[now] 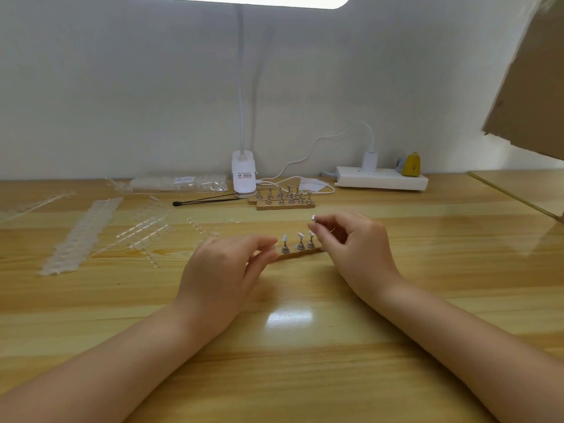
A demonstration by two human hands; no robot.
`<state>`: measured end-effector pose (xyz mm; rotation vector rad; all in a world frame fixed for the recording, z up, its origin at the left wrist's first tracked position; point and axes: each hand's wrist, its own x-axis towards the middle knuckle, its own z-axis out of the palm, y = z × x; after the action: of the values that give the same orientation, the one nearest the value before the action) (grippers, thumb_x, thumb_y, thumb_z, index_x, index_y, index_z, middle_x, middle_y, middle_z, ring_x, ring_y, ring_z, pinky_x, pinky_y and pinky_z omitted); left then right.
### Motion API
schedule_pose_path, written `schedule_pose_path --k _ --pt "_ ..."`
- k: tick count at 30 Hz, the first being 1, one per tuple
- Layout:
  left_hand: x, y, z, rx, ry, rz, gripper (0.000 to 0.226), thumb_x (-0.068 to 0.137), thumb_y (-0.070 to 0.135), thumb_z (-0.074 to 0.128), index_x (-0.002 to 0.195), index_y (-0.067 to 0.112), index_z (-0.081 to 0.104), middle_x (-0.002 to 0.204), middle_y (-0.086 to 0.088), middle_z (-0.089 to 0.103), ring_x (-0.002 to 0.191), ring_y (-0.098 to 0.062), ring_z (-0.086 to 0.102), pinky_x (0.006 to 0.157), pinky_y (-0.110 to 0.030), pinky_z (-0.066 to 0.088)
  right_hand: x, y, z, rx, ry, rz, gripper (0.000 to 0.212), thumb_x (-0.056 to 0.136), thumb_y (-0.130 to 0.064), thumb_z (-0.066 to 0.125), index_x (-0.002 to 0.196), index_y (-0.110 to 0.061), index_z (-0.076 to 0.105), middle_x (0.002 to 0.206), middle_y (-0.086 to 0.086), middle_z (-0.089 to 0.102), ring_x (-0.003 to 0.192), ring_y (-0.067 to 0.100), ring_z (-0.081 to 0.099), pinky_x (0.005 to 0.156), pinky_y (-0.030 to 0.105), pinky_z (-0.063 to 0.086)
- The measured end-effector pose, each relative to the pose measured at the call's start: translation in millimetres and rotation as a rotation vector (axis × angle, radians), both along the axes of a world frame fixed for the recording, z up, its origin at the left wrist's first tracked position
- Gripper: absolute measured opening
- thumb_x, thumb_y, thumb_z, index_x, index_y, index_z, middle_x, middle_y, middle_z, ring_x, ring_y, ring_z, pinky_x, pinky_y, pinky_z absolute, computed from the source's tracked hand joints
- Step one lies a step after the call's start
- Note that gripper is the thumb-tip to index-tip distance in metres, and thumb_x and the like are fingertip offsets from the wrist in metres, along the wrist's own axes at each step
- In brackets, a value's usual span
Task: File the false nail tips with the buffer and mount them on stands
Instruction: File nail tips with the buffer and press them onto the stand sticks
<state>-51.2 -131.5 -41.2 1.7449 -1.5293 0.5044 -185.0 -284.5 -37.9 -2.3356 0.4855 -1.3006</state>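
Note:
A narrow brown base strip (300, 253) lies at the table's middle with three small metal stands (299, 243) on it, each topped by a white nail tip. My left hand (227, 265) rests at the strip's left end, its curled fingertips touching the strip. Just above the strip's right end, my right hand (355, 239) pinches a small metal stand with a white tip (312, 219) between thumb and forefinger. No buffer can be made out in either hand.
Two more base strips with several bare metal stands (283, 198) sit farther back. Clear nail-tip sprues and strips (82, 236) lie scattered on the left, with a packet (180, 183) behind. A clip lamp (243, 175), black tweezers (204, 201), power strip (381, 178) and cardboard (531, 87) stand around.

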Motion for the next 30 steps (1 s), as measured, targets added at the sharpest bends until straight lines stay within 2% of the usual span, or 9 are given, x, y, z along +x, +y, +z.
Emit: schedule_pose_path --k 5,9,14,25,30 --pt "-2 0 1 -0.076 0.056 -0.072 0.028 0.090 0.035 0.053 0.100 0.015 0.071 0.089 0.011 0.068 0.068 -0.009 0.062 0.065 -0.042 0.052 4 13 -3 0.009 0.044 0.168 0.014 0.085 -0.009 0.071 0.098 -0.009 0.075 0.084 -0.002 0.070 0.075 0.004 0.060 0.072 0.017 0.048" --pt "-1 -2 0 -0.092 0.084 -0.089 0.028 0.090 0.034 0.054 0.101 0.015 0.071 0.090 0.010 0.067 0.069 -0.009 0.061 0.065 -0.044 0.051 5 20 -5 -0.014 0.092 0.237 0.015 0.085 -0.009 0.071 0.100 -0.008 0.075 0.079 0.000 0.066 0.068 0.010 0.058 0.067 0.019 0.046" --pt "-1 -2 0 -0.080 0.076 -0.101 0.029 0.089 0.037 0.054 0.100 0.016 0.072 0.090 0.008 0.069 0.069 -0.010 0.062 0.068 -0.046 0.050 5 20 -4 0.001 0.094 0.268 0.006 0.085 -0.011 0.072 0.090 -0.008 0.072 0.074 -0.001 0.065 0.067 0.015 0.058 0.063 0.031 0.049" --pt "0 -4 -2 -0.067 0.069 -0.093 0.029 0.087 0.038 0.055 0.099 0.019 0.073 0.088 0.008 0.071 0.071 -0.010 0.062 0.070 -0.045 0.050 5 21 -5 -0.079 0.048 0.288 0.005 0.084 -0.010 0.072 0.087 -0.007 0.073 0.076 -0.001 0.067 0.065 0.010 0.056 0.061 0.027 0.049" --pt "1 -4 -2 -0.079 0.088 -0.124 0.029 0.086 0.039 0.057 0.102 0.022 0.073 0.089 0.012 0.070 0.073 -0.003 0.059 0.071 -0.041 0.051 4 22 -5 -0.109 0.067 0.311 0.005 0.085 -0.007 0.071 0.089 -0.005 0.073 0.076 0.000 0.067 0.067 0.010 0.056 0.062 0.027 0.048"
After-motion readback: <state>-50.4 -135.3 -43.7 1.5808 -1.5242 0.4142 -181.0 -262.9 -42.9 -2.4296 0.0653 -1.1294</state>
